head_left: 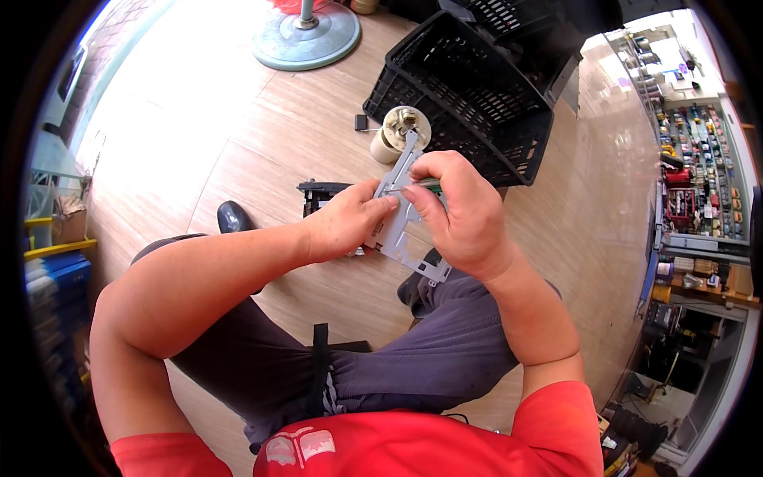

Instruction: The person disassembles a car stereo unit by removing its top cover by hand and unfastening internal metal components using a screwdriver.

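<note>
A flat silver-grey metal plate (pixel 391 232) with cut-outs and a long narrow arm is held up in front of me, tilted. My left hand (pixel 340 226) grips its left edge, thumb lying on the face. My right hand (pixel 470 215) is closed in a pinch above the plate on a thin metal tool (pixel 395 190), whose tip points at the plate; its kind is hard to make out, as the fingers cover most of it. Behind the plate and my left hand, a black plastic frame (pixel 316 191) is partly hidden.
A whitish cylindrical unit (pixel 385 147) stands beyond the plate, beside a black slotted crate (pixel 475 103). Farther off is a round grey stand base (pixel 308 41). Shelves with many small goods (pixel 703 167) line the right. Blue boxes (pixel 63 278) are at the left.
</note>
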Demonstrator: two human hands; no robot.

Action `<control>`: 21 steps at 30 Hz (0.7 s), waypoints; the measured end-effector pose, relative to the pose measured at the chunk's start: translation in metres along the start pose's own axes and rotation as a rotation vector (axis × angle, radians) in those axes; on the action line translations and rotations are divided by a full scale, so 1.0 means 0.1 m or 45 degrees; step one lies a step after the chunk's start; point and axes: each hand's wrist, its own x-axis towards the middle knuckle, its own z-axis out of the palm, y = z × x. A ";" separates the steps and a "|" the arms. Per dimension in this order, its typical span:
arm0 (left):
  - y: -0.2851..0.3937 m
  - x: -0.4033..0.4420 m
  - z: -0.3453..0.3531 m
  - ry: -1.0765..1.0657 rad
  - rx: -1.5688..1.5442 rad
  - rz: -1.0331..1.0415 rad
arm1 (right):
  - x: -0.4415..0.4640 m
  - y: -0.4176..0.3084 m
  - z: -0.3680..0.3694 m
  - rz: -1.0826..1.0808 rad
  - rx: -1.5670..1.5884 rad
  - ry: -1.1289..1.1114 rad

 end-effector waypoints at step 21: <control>-0.11 0.05 0.02 0.063 0.213 0.083 | 0.00 0.01 -0.02 0.040 -0.053 -0.077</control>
